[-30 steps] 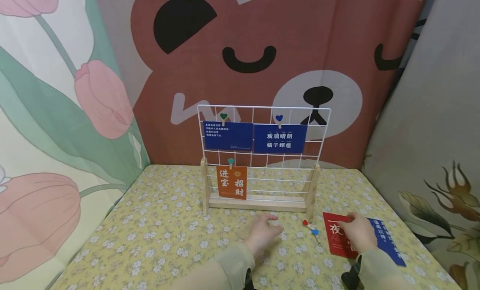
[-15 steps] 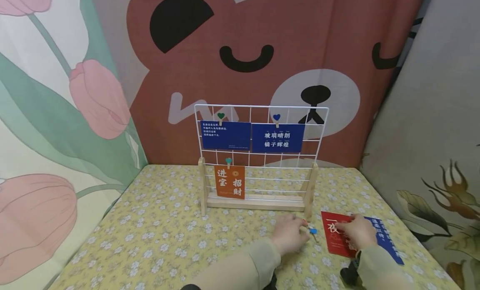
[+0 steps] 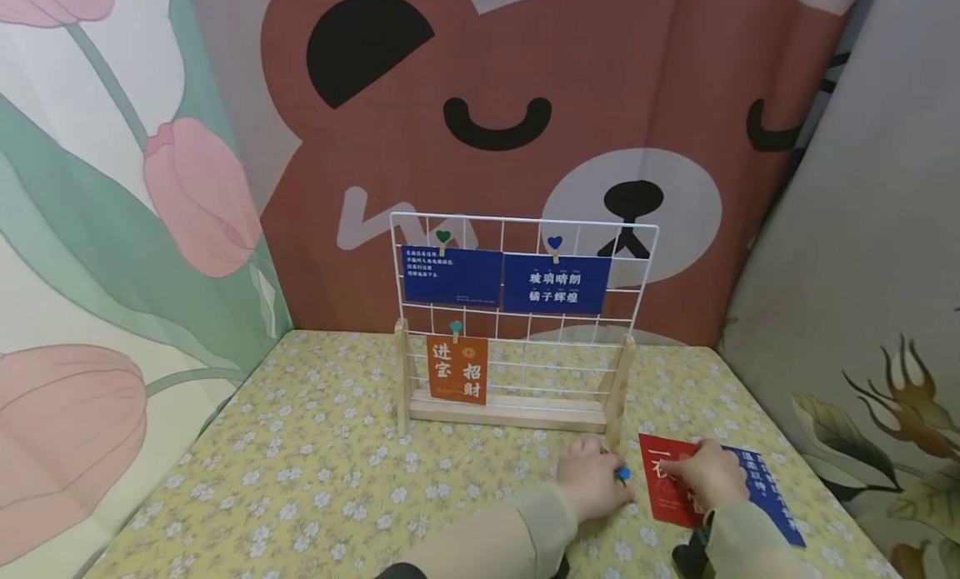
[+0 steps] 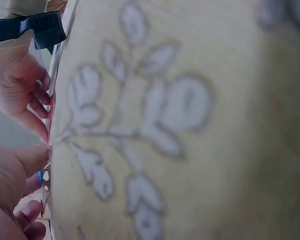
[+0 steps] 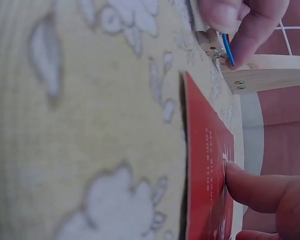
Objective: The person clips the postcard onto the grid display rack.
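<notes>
My left hand (image 3: 591,481) is low over the table, its thumb and finger pinching a small wooden clip with a blue heart (image 3: 623,473). Close up in the right wrist view, the blue heart (image 5: 228,50) shows edge-on between those fingertips. The red-heart clip is mostly hidden behind the hand. On the right, my right hand (image 3: 716,476) grips a red card (image 3: 660,494) with white lettering, thumb (image 5: 255,190) on its printed face and the other fingers curled toward its edge. A blue card (image 3: 776,504) lies partly beneath the hand, beside the red one.
Behind the hands stands a white wire grid rack (image 3: 558,368) on a wooden base (image 3: 517,414). Two blue cards (image 3: 453,277) and an orange card (image 3: 457,383) hang on it from heart clips. A flowered cloth (image 3: 315,462) covers the table, with printed curtains around it.
My left hand has moved right from in front of the rack to the clips and taken hold of the blue-heart one. My right hand stays on the red card.
</notes>
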A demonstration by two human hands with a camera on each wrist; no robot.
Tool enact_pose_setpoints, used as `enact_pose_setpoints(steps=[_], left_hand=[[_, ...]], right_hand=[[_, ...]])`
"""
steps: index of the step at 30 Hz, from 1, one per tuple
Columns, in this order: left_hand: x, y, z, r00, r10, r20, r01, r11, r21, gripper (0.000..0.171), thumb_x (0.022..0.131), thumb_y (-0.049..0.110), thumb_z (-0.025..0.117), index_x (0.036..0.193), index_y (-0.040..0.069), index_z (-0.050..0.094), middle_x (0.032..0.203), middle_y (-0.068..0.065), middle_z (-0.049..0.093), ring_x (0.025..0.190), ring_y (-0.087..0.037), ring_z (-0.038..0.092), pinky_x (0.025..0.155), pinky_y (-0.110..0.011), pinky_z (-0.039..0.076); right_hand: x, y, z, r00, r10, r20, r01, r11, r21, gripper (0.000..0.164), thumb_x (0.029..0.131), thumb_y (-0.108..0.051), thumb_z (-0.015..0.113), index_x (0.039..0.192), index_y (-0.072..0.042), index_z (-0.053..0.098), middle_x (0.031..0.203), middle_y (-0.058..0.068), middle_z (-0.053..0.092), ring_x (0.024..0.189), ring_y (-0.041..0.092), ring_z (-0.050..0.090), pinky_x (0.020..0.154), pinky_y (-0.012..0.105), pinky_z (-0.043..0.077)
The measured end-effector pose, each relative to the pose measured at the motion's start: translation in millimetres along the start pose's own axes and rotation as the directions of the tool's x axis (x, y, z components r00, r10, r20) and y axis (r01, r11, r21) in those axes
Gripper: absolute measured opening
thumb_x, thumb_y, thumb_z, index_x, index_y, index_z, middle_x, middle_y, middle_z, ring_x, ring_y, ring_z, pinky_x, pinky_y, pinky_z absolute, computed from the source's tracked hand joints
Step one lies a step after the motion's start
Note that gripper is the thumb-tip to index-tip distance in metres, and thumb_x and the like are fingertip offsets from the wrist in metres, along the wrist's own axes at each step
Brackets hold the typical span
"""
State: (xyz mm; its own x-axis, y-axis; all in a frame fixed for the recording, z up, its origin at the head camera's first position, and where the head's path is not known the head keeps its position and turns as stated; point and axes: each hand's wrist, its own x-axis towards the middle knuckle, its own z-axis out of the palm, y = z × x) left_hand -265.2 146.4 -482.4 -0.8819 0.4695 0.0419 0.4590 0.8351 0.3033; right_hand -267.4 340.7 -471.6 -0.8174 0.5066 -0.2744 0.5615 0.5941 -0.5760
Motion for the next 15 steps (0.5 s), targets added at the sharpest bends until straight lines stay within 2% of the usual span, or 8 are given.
enact_pose_setpoints(steps=[5, 11, 15], left_hand=[[2.1, -2.0, 5.7, 1.000, 0.000, 0.015, 0.000, 1.000, -0.016, 0.045, 0.084, 0.060, 0.064, 0.123, 0.038, 0.063, 0.102, 0.011, 0.046, 0.099, -0.009, 0.038, 0.084, -0.028, 0.036], [6.3, -6.6, 9.6, 1.000, -0.019, 0.018, 0.020, 0.999, -0.049, 0.045, 0.084, 0.059, 0.065, 0.123, 0.037, 0.063, 0.099, 0.012, 0.046, 0.096, -0.007, 0.039, 0.082, -0.027, 0.036], [6.6, -7.6, 8.4, 0.999, 0.030, 0.021, -0.030, 0.999, -0.031, 0.042, 0.085, 0.057, 0.065, 0.123, 0.040, 0.062, 0.107, 0.013, 0.049, 0.101, -0.007, 0.040, 0.085, -0.029, 0.037]], right_hand=[[3.1, 0.5, 1.3, 1.000, 0.013, -0.006, -0.013, 1.000, -0.015, 0.090, 0.074, -0.040, 0.082, 0.129, 0.014, 0.038, 0.107, 0.034, 0.052, 0.090, 0.043, 0.051, 0.060, 0.045, 0.050], [5.8, -2.6, 3.1, 1.000, 0.020, 0.003, -0.020, 1.000, -0.014, 0.089, 0.073, -0.037, 0.084, 0.128, 0.015, 0.038, 0.107, 0.033, 0.051, 0.094, 0.044, 0.047, 0.067, 0.048, 0.049], [6.8, -3.9, 5.4, 0.999, 0.047, 0.006, -0.047, 0.999, 0.019, 0.080, 0.073, -0.031, 0.084, 0.125, 0.014, 0.041, 0.098, 0.030, 0.052, 0.085, 0.040, 0.048, 0.057, 0.040, 0.049]])
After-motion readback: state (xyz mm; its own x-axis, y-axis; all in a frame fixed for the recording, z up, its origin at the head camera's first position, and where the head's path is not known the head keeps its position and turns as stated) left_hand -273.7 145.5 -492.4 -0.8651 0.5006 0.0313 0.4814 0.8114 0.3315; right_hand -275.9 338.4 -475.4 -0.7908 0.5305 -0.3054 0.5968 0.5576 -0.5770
